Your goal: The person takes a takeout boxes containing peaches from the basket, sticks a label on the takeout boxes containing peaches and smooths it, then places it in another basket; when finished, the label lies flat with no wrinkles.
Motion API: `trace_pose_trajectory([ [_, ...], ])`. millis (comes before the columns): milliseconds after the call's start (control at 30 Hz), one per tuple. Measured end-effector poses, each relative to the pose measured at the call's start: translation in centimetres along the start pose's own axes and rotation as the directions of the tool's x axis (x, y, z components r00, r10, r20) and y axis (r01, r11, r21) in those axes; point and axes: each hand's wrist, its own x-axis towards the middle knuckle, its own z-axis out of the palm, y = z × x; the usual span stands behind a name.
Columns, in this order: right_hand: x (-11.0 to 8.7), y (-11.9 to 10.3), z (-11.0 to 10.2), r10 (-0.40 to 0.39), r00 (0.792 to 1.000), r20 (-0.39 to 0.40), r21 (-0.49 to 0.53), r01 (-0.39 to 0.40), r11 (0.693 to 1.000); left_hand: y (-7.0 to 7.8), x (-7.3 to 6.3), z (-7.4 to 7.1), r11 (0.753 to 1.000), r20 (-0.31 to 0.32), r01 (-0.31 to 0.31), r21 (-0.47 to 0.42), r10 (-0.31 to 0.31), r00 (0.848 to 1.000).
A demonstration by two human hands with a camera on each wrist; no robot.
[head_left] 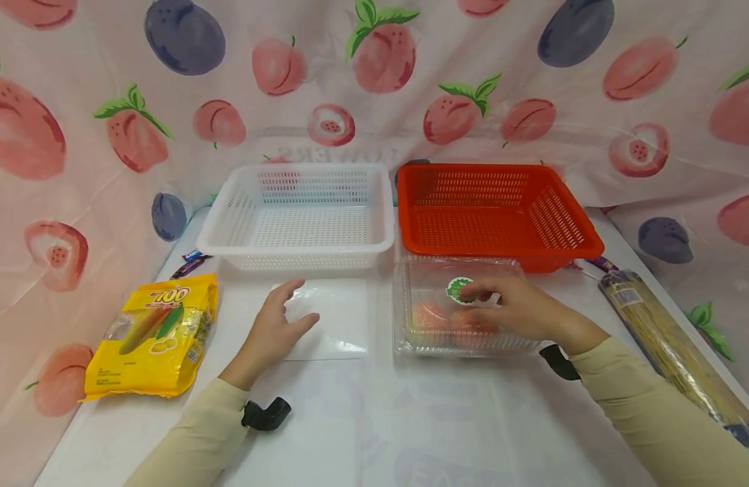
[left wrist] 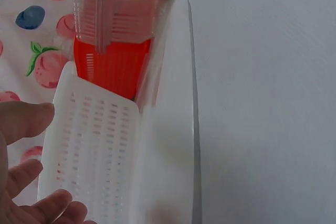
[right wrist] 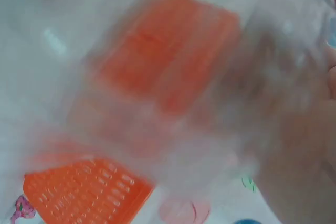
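Observation:
My left hand (head_left: 283, 331) hovers over a glossy white sheet (head_left: 334, 325), its fingers spread and thumb apart, holding nothing. In the left wrist view the fingertips overlap the white basket (left wrist: 97, 140). My right hand (head_left: 523, 308) is over a clear plastic box (head_left: 411, 284) with a green round sticker (head_left: 460, 290) on its lid. Its thumb and fingers are parted and loosely bent, fingertips close to the sticker. Reddish and pale round fruits (head_left: 430, 316) lie inside the box. The right wrist view is blurred by the clear plastic close to the camera.
Behind stand a white basket (head_left: 298, 253) and a red basket (head_left: 502, 253) side by side. A yellow snack bag (head_left: 149, 338) lies at left, near small wrapped sweets (head_left: 190, 266). At right lies a long pack of dry noodles (head_left: 672, 345). Fruit-printed cloth (head_left: 362, 135) surrounds the table.

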Motion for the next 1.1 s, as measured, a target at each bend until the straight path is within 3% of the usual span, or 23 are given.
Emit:
trace_pose_trajectory([
  [133,-0.5,0.4,-0.4,0.016,0.999,-0.029,-0.036,-0.017,0.999,0.7,0.1,1.0,0.998,0.033,-0.035,-0.053,0.036,0.999],
  [333,-1.3,0.8,-1.2,0.063,0.997,-0.050,-0.034,-0.065,0.997,1.6,0.3,2.3,0.990,0.108,-0.020,-0.136,0.035,0.994],
  [600,-2.8,1.6,-2.6,0.115,0.982,-0.152,-0.037,-0.122,0.992,3.5,0.7,4.0,0.968,0.224,-0.027,-0.248,0.085,0.971],
  [700,-3.5,2.1,-2.5,0.110,0.975,-0.193,-0.036,-0.119,0.992,4.4,1.0,4.6,0.959,0.252,-0.045,-0.280,0.118,0.960],
  [867,-4.2,3.1,-2.0,0.091,0.964,-0.250,-0.004,-0.095,0.995,5.8,1.5,5.5,0.954,0.290,-0.026,-0.298,0.116,0.950],
  [1100,-5.1,4.6,-1.1,0.111,0.960,-0.257,0.026,-0.107,0.994,6.8,2.2,6.8,0.946,0.340,-0.002,-0.324,0.118,0.933],
])
